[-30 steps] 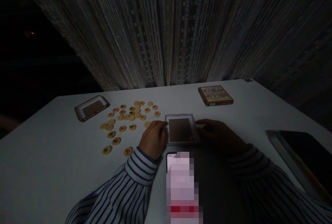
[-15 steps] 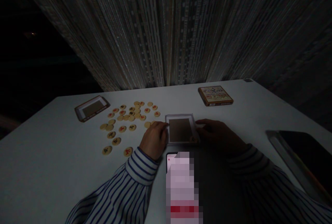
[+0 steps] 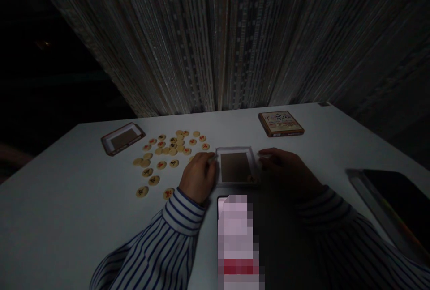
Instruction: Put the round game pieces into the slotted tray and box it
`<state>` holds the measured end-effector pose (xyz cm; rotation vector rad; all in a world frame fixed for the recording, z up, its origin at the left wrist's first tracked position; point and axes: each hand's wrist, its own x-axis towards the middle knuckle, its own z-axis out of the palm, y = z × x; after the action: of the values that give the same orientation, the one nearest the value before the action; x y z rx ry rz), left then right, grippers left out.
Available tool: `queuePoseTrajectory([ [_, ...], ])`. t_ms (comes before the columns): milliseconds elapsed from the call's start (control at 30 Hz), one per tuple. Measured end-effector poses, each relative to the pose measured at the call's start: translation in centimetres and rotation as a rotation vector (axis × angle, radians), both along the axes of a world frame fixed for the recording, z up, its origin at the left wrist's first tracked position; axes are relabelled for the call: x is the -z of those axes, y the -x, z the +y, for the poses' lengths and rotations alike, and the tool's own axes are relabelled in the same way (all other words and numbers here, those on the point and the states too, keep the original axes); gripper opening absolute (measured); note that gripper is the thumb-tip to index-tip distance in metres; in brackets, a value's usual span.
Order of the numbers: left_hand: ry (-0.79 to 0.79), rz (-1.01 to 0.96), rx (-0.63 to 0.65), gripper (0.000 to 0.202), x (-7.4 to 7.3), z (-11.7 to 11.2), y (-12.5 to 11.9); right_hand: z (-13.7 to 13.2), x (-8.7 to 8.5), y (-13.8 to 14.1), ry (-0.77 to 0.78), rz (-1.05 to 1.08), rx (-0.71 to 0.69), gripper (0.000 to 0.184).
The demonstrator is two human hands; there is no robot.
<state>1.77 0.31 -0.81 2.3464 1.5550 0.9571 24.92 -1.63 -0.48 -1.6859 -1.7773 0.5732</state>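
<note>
A small open box tray (image 3: pixel 253 164) with pale walls and a brown bottom lies in front of me. One round Chinese chess piece (image 3: pixel 251 178) rests in its near right corner. My left hand (image 3: pixel 198 177) is at the tray's left edge, fingers bent, with a small gap between thumb and forefinger. Whether it touches the rim is hard to tell. My right hand (image 3: pixel 287 170) hovers just off the tray's right side, forefinger stretched out and nothing visible in it. Left of the tray, several chess pieces (image 3: pixel 173 151) with red or dark characters lie scattered, some face down.
A second open box part (image 3: pixel 107 147) lies at the back left of the white table (image 3: pixel 67 218). A closed, printed game box (image 3: pixel 281 123) sits at the back right. A lit phone (image 3: pixel 237 227) is nearest me, and a dark flat object (image 3: pixel 396 200) lies at right.
Both hands have eased slightly outward from the tray. A gap now shows between my right fingers and the tray. The whole view has shifted a little.
</note>
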Motion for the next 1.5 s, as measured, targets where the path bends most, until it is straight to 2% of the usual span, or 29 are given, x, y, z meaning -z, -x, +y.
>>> queuePoseTrajectory([
  [200,-0.056,-0.167,-0.098,0.020,-1.3,0.0,0.9,0.3,0.4,-0.1,-0.067,0.063,0.065,0.025],
  [333,-0.090,-0.242,-0.109,0.017,-2.0,0.1,1.9,0.5,0.5,0.0,-0.056,0.119,0.105,0.025],
  [633,-0.168,-0.262,-0.134,0.018,-3.0,0.3,6.3,0.6,0.7,0.1,-0.091,0.181,0.121,0.018],
  [767,-0.199,-0.261,-0.138,0.016,-2.9,0.6,8.3,0.7,0.7,0.1,-0.130,0.203,0.160,0.018],
  [933,-0.220,-0.336,-0.125,0.015,-2.1,0.8,10.3,0.3,-0.1,0.6,-0.213,0.224,0.185,0.016],
  [1100,-0.195,-0.366,-0.099,0.016,-1.4,0.4,11.1,-0.6,-1.2,1.2,-0.281,0.214,0.221,0.019],
  [1233,-0.211,-0.294,-0.072,0.018,-0.9,0.3,11.2,-1.0,-1.9,1.9,-0.288,0.239,0.281,0.020],
  [1367,-0.278,-0.297,-0.123,0.021,-0.9,0.7,11.8,-1.2,-2.5,2.7,-0.326,0.260,0.306,0.021],
  [1500,-0.306,-0.355,-0.196,0.023,-1.6,0.9,13.0,-1.5,-2.8,3.5,-0.357,0.249,0.249,0.022],
])
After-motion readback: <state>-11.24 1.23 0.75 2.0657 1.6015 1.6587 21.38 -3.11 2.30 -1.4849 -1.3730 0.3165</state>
